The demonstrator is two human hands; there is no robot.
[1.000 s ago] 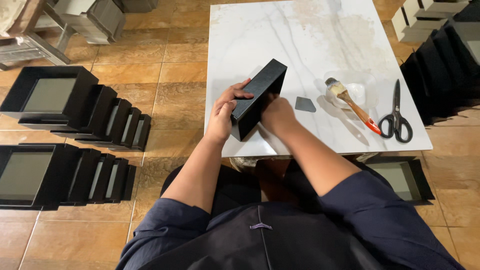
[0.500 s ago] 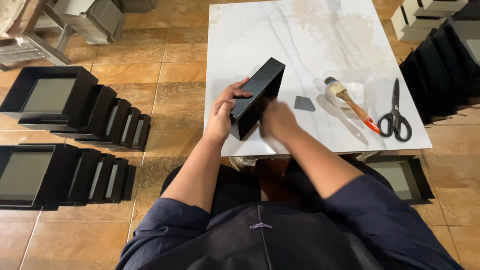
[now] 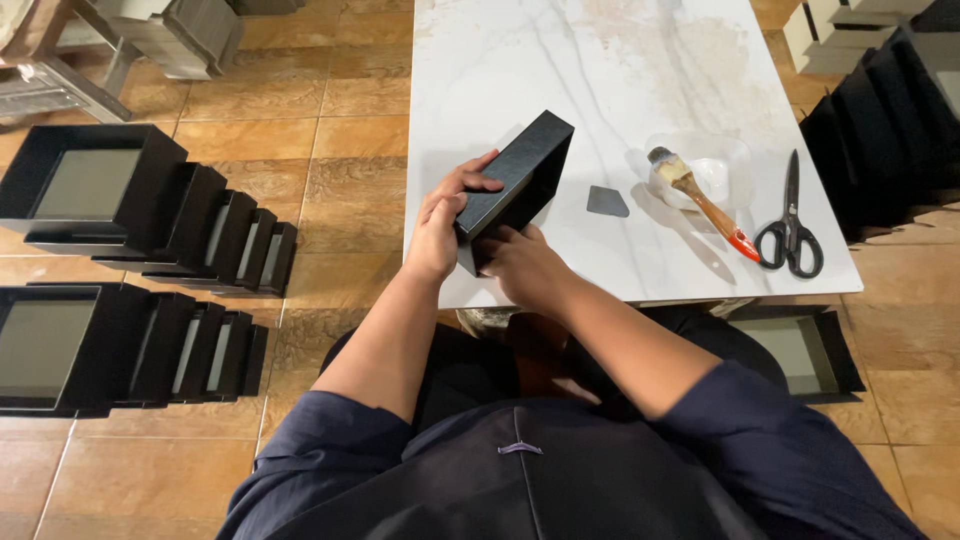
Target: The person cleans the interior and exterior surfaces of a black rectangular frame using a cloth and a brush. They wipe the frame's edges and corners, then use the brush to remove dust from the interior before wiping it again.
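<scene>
A black box (image 3: 520, 180) stands tilted on edge over the near left part of the white marble table (image 3: 560, 70). My left hand (image 3: 447, 215) grips its outer left side, thumb on the upper edge. My right hand (image 3: 522, 265) is at the box's near open side, fingers tucked inside it. Both hands hold the box.
On the table lie a small grey scraper (image 3: 607, 202), a brush with a red-tipped handle (image 3: 700, 200) resting on a clear dish (image 3: 705, 165), and black scissors (image 3: 790, 220). Rows of black boxes (image 3: 150, 210) stand on the tiled floor at left; more stand at right (image 3: 880, 120). An open box (image 3: 800, 350) lies under the table's right side.
The box has shifted very slightly in my hands; otherwise nothing has visibly changed.
</scene>
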